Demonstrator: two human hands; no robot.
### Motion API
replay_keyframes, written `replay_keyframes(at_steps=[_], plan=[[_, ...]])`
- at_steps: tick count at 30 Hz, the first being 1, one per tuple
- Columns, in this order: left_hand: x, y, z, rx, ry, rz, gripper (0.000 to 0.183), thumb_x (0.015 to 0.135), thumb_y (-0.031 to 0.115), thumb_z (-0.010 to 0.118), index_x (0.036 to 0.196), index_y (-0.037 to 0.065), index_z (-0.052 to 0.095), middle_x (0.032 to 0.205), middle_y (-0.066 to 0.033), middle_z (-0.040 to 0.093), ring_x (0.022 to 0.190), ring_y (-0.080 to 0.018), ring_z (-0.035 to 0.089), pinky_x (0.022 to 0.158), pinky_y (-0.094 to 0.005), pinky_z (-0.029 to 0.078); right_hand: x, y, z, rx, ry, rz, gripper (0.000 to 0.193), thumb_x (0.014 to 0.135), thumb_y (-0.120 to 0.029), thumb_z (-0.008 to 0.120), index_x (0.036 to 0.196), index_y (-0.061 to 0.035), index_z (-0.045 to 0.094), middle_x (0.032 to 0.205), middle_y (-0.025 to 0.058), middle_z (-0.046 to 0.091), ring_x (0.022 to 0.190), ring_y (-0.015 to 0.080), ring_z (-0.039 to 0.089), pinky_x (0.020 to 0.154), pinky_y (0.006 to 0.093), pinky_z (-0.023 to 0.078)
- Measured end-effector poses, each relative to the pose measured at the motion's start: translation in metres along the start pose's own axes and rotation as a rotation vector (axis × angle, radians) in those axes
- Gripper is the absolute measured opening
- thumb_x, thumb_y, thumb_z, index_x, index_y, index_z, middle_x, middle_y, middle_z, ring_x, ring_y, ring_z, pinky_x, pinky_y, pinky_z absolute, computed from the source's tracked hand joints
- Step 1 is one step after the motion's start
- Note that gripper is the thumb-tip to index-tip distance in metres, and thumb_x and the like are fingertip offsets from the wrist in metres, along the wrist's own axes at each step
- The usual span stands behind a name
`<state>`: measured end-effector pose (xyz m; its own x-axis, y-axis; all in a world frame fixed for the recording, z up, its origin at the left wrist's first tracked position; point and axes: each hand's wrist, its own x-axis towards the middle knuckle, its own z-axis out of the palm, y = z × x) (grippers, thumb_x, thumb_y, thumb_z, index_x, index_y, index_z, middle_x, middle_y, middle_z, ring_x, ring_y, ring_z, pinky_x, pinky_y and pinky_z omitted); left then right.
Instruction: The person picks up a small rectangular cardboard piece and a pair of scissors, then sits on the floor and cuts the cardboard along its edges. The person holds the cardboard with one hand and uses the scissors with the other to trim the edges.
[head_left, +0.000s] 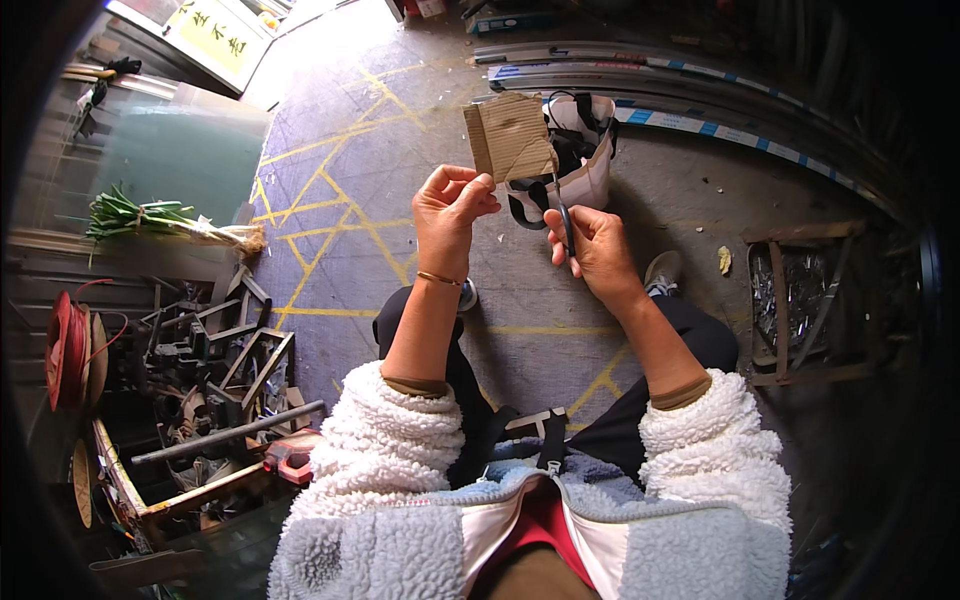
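White bag (pixel 590 165) behind held cardboard (pixel 510 137)

Grey concrete floor (pixel 350 200) crossed with yellow painted lines, bright daylight pouring in at the top. On the left sits a crate of metal scrap (pixel 200 390), a red cable reel (pixel 65 350), green onions (pixel 150 220). Long metal rails (pixel 680 100) run along the far edge.

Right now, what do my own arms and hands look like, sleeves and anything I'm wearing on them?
Both arms wear fluffy white fleece sleeves pushed up, with tan ribbed cuffs of an under-layer peeking out. The left hand is bare, with a thin gold bangle at its wrist. The right hand is bare, no jewellery visible.
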<state>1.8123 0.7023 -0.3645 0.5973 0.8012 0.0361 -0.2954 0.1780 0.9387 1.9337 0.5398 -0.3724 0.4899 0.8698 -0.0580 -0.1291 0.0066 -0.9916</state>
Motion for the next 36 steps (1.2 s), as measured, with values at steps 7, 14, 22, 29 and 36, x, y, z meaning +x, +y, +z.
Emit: replay_keyframes(at_steps=[7, 14, 22, 29, 36], plan=[[-0.0024, -0.0019, 0.0027, -0.014, -0.057, -0.034, 0.007, 0.088, 0.007, 0.071, 0.089, 0.004, 0.065, 0.08, -0.0055, 0.068, 0.069, -0.011, 0.065, 0.066, -0.0271, 0.058, 0.0016, -0.0046, -0.0018, 0.039, -0.017, 0.004, 0.053, 0.092, -0.057, 0.06, 0.079, -0.0052, 0.064, 0.064, 0.0016, 0.061, 0.05, 0.0026, 0.05, 0.045, 0.0168, 0.034], [-0.0026, -0.0027, 0.002, -0.038, -0.065, -0.029, 0.008, 0.088, 0.008, 0.072, 0.09, 0.004, 0.065, 0.08, -0.005, 0.07, 0.069, -0.0108, 0.066, 0.066, -0.0267, 0.057, 0.0009, -0.0028, -0.0044, -0.035, 0.029, 0.028, 0.039, 0.097, -0.039, 0.061, 0.098, 0.0002, 0.067, 0.074, 0.0018, 0.064, 0.06, 0.0033, 0.058, 0.047, 0.0169, 0.039], [-0.0032, -0.0018, 0.0033, -0.061, -0.084, -0.036, 0.009, 0.086, 0.006, 0.073, 0.089, 0.003, 0.065, 0.079, -0.0065, 0.07, 0.067, -0.0114, 0.067, 0.064, -0.0262, 0.058, 0.002, -0.0083, -0.0073, -0.027, -0.009, 0.06, 0.047, 0.096, -0.049, 0.059, 0.082, -0.0045, 0.066, 0.066, 0.0023, 0.063, 0.05, 0.0036, 0.05, 0.046, 0.0177, 0.034], [-0.0027, -0.0024, 0.0, -0.051, -0.116, -0.038, 0.008, 0.087, 0.007, 0.072, 0.09, 0.005, 0.065, 0.083, -0.0046, 0.071, 0.071, -0.0096, 0.066, 0.068, -0.0266, 0.057, 0.0024, -0.0067, -0.0071, -0.018, 0.034, 0.0, 0.037, 0.097, -0.036, 0.062, 0.083, -0.0021, 0.066, 0.065, 0.0016, 0.062, 0.053, 0.0032, 0.053, 0.045, 0.0168, 0.035], [-0.0014, -0.0052, -0.0006, -0.058, -0.116, -0.074, 0.009, 0.087, 0.008, 0.072, 0.092, 0.004, 0.065, 0.083, -0.0038, 0.069, 0.07, -0.0094, 0.065, 0.067, -0.0268, 0.058, 0.0017, -0.0074, -0.008, -0.029, 0.046, 0.032, 0.033, 0.098, -0.03, 0.063, 0.083, -0.0006, 0.065, 0.065, 0.0016, 0.062, 0.053, 0.0034, 0.054, 0.044, 0.0169, 0.035]])
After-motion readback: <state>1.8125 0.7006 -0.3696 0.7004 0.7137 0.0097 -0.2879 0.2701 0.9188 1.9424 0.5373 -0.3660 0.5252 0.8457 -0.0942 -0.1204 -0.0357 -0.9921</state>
